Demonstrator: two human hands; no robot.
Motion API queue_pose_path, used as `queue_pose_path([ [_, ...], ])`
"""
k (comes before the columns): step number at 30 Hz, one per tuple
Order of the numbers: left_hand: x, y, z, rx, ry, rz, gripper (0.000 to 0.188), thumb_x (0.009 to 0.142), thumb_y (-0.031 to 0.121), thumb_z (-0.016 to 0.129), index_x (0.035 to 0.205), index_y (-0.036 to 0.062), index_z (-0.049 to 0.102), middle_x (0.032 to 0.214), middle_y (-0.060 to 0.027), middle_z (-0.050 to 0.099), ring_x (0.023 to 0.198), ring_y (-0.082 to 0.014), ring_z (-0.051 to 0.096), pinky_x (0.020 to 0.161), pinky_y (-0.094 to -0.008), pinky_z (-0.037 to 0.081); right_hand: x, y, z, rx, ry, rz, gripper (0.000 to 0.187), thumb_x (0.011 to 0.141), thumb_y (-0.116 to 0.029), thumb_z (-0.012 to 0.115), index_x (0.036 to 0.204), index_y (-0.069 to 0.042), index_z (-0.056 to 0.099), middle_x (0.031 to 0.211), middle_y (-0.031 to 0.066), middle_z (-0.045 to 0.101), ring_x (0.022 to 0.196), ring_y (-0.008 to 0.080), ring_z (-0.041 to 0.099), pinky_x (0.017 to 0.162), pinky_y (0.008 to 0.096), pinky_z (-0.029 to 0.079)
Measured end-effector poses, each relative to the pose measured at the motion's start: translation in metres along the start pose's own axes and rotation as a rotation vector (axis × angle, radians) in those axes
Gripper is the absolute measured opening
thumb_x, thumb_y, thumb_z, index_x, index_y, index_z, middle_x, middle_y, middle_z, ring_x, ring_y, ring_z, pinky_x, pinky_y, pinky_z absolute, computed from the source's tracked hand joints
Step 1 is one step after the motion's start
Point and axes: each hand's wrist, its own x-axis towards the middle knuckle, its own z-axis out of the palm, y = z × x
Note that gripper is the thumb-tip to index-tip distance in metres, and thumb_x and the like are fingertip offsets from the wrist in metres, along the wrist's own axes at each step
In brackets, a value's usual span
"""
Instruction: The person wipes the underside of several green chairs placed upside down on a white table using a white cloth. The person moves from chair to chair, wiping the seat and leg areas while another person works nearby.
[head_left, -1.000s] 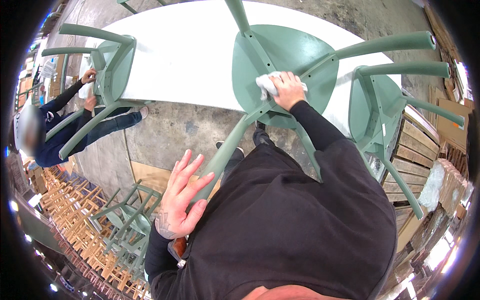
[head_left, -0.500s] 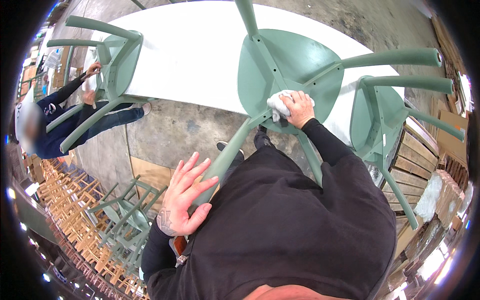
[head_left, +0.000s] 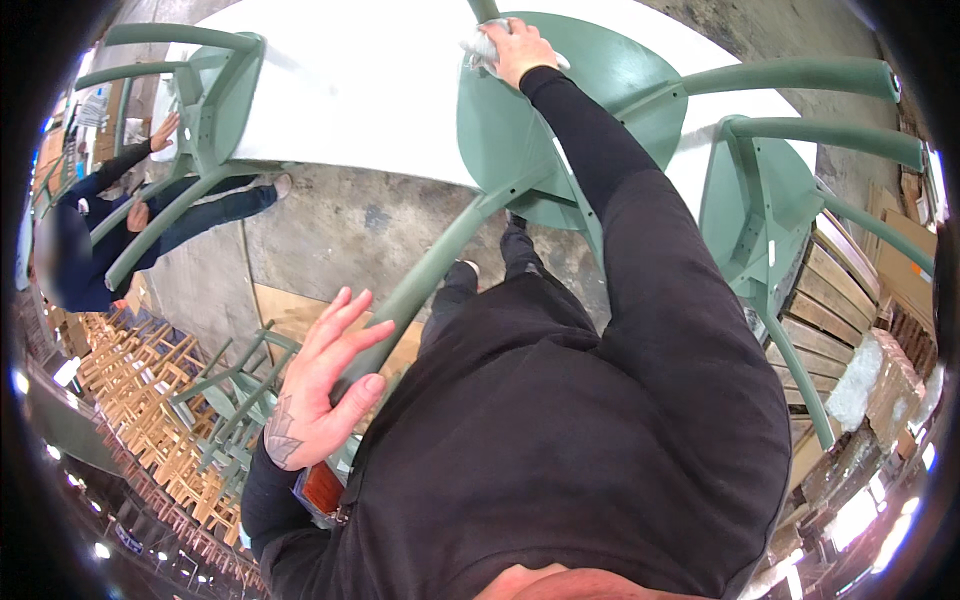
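Note:
An upturned green stool or chair (head_left: 610,60) rests seat-down on the white tabletop in front of me, its legs spread outward. At the base of its far leg, my right hand (head_left: 520,50) presses a white cloth (head_left: 485,48) against the frame, with the arm stretched across the underside. My left hand (head_left: 325,380) is open, fingers spread, beside the near-left leg (head_left: 410,300); whether the palm touches the leg I cannot tell. Another upturned green chair (head_left: 765,200) stands close on the right.
On the left, a co-worker (head_left: 90,240) handles another upturned green chair (head_left: 225,105) at the white table (head_left: 350,90). Green chairs (head_left: 235,390) and many bare wooden frames (head_left: 150,400) stand on the floor at lower left. Wooden pallets (head_left: 810,310) and cardboard (head_left: 905,255) lie at right.
My right hand has moved the cloth from the near joint to the far leg's base. My left hand has shifted slightly left and down. The co-worker's hands have moved apart.

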Motion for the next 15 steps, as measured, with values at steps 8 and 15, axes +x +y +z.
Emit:
queue_pose_path([
  [8,0.002,-0.009,0.023,0.124,0.318,0.08,0.047,0.083,0.016,0.07,0.127,0.0,0.066,0.155,-0.0214,0.048,0.153,-0.0424,0.032,0.121,-0.0534,0.03,-0.238,0.046,-0.063,0.244,-0.334,-0.413,0.071,0.066,0.006,0.069,0.134,-0.011,0.061,0.15,0.0104,0.053,0.151,0.0329,0.035,0.125,0.0504,0.027],
  [15,0.004,-0.011,0.016,0.059,0.251,0.115,0.049,0.083,0.016,0.076,0.128,0.0009,0.065,0.153,-0.021,0.049,0.151,-0.0431,0.034,0.12,-0.0532,0.033,-0.233,0.058,-0.114,0.346,-0.734,-0.228,0.028,0.073,-0.032,0.081,0.092,-0.013,0.073,0.087,0.009,0.068,0.089,0.0332,0.065,0.078,0.0457,0.054],
])
